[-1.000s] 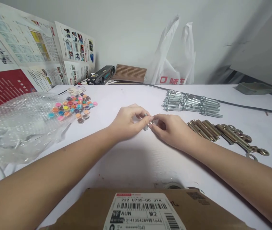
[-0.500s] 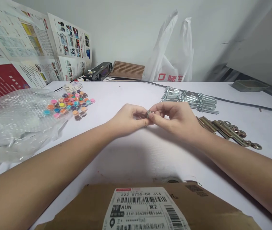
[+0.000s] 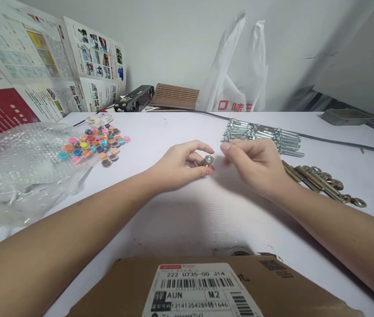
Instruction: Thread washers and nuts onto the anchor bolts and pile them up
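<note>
My left hand (image 3: 187, 164) holds a small metal nut (image 3: 209, 159) with a bolt end in its hole, pinned by the thumb and lower fingers. Its index finger is raised off the metal. The rest of the bolt is hidden in the palm. To the right, apart from the nut, my right hand (image 3: 253, 163) has thumb and index finger pressed together, with nothing visible between them; the other fingers are curled and slightly blurred. Beyond the right hand lies a pile of silver bolts (image 3: 262, 134). Brass-coloured metal sleeves (image 3: 319, 180) and washers (image 3: 359, 202) lie right of the wrist.
A cardboard box (image 3: 134, 286) with a shipping label stands nearest me. At left are bubble wrap (image 3: 25, 167) and colourful small pots (image 3: 89, 145). A white plastic bag (image 3: 229, 83) stands at the back; a black cable (image 3: 332, 141) and grey tray (image 3: 348, 116) are at right.
My right hand has let go of the nut and drawn away to the right. My left index finger has lifted, and the nut's face now shows.
</note>
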Demonstrator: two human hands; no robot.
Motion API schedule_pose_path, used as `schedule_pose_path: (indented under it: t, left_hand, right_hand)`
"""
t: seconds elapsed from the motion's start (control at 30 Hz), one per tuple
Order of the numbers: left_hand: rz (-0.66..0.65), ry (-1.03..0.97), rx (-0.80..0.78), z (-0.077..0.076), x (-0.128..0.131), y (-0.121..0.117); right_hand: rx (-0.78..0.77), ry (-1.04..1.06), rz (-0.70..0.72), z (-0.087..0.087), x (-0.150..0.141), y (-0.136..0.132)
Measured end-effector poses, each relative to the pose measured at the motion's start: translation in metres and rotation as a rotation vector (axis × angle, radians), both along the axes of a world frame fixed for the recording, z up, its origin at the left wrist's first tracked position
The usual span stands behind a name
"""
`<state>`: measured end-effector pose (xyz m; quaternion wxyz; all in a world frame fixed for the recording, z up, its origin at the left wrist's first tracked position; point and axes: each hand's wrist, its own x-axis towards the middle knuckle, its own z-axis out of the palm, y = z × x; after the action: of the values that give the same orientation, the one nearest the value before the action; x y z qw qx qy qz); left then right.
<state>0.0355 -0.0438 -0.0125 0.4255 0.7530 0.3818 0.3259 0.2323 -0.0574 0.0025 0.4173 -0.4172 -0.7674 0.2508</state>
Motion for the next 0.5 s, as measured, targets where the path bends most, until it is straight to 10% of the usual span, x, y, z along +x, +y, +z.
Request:
schedule_pose_path:
  t: [0.2,0.37,0.5]
  left_hand:
    - [0.007,-0.016,-0.063,-0.0013,-0.0004,-0.0004]
    - [0.018,-0.012,-0.096,-0.0006,-0.0001,-0.0018]
    - [0.008,-0.008,-0.103,0.0017,-0.0012,-0.0017]
  right_hand:
    - [-0.022,0.02,0.173,-0.0007,0.0003,-0.0019]
    - [0.012,0.113,-0.044,0.0,0.0029,-0.0015]
    - [0.029,-0.022,0.04,-0.0025,-0.0012,-0.0007]
